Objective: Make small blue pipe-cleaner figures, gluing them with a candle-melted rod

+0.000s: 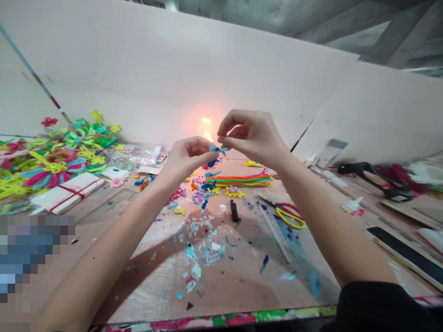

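Note:
Between the thumb and fingers of my left hand [194, 154] is a small blue fish figure [221, 150], its tail pointing right. Just above it, my right hand [251, 136] has thumb and forefinger pinched together; whether something tiny is between them I cannot make out. Below the hands lie more small fish figures, among them a dark blue one [208, 186] and a yellow one [179, 211]. A bundle of orange and green pipe cleaners [242, 181] lies behind them. Scissors with red and yellow handles [290, 218] rest near my right forearm.
A bright light [206, 124] glows behind my hands. Blue and white scraps [195, 251] litter the wooden table [145, 286]. Colourful pipe-cleaner flowers [55, 161] pile up at left beside a white box [67, 192]. A black-faced phone-like slab [408, 253] lies at right.

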Demonstrator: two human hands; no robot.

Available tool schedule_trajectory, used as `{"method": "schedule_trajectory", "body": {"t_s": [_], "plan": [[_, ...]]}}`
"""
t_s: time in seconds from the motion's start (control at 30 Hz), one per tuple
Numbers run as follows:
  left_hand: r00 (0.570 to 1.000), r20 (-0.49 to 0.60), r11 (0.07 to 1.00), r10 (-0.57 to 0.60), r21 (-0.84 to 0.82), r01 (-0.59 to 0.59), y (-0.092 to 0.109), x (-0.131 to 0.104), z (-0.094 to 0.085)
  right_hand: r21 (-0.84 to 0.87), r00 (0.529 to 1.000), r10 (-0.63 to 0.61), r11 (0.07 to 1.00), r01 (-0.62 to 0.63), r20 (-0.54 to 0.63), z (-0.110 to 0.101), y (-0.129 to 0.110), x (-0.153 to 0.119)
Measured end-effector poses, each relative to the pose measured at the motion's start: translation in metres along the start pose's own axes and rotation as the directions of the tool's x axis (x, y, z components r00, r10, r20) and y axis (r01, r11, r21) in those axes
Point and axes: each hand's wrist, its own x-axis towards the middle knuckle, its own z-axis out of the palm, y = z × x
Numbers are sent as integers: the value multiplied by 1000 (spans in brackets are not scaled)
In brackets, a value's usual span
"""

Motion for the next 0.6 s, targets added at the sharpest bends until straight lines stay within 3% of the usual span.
{"method": "schedule_trajectory", "body": {"t_s": [0.3,0.6], "plan": [[1000,-2,1000,-5,-9,5,0,0,1,11,1000,-2,1000,2,-12,1,3,-1],[998,-51,998,-46,-42,43,-6,4,-1,146,998,38,989,-31,-45,1,16,-6]]}}
